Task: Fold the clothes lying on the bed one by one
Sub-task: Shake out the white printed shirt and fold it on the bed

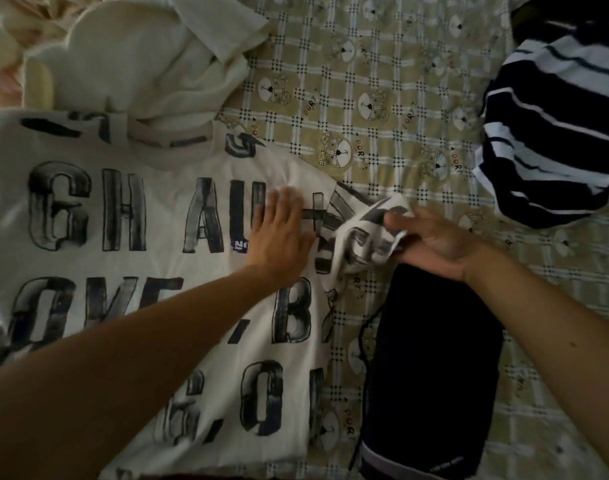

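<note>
A white T-shirt (130,265) with large dark block letters lies spread flat over the left half of the bed. My left hand (279,233) presses flat on its chest near the right shoulder, fingers straight. My right hand (431,240) grips the shirt's right sleeve (365,237), which is lifted and bunched toward the shirt's body. A folded dark navy garment (434,368) with a drawstring lies on the bed right of the shirt, just under my right forearm.
A cream-white garment pile (147,60) sits at the top left, touching the shirt's collar. A navy-and-white striped shirt (552,133) is heaped at the right edge. The checked bedsheet (382,81) with bear prints shows between them.
</note>
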A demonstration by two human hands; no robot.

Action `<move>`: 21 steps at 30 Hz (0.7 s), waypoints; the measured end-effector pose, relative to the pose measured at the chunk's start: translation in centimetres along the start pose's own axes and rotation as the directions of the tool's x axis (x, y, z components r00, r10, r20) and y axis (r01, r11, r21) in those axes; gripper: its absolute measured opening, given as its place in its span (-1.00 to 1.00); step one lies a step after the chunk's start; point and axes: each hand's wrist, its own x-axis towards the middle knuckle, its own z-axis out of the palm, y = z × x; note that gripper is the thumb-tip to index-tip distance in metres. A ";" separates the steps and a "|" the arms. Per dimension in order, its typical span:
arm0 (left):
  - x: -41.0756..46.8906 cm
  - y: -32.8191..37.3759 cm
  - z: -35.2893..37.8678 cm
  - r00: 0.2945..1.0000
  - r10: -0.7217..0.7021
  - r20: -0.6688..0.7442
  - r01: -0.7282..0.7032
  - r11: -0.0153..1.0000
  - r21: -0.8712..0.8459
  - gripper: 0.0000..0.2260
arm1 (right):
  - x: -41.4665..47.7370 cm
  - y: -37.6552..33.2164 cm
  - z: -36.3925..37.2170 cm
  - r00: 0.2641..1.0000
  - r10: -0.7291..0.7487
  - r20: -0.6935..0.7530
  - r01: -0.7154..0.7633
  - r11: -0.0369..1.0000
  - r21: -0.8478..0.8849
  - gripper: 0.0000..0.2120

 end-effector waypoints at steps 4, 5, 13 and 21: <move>-3.0 0.9 0.9 0.985 0.175 -0.001 -0.175 0.982 -0.078 -0.45 | 0.4 0.5 2.4 0.986 0.080 -0.143 -0.134 0.894 -0.427 -0.53; -3.5 0.8 1.3 0.980 0.200 0.019 -0.198 0.978 -0.060 -0.45 | 0.6 0.2 2.8 0.978 0.072 -0.197 -0.162 0.855 -0.492 -0.59; -4.7 0.8 2.7 0.987 0.125 0.098 -0.132 0.988 0.076 -0.39 | 1.9 -3.0 7.7 0.945 0.004 -0.326 -0.147 0.898 -0.415 -0.73; -13.1 -3.1 2.2 0.983 0.133 0.125 -0.128 0.990 -0.051 -0.45 | 5.2 -1.2 15.4 0.989 -0.108 -0.102 0.032 0.823 -0.567 -0.74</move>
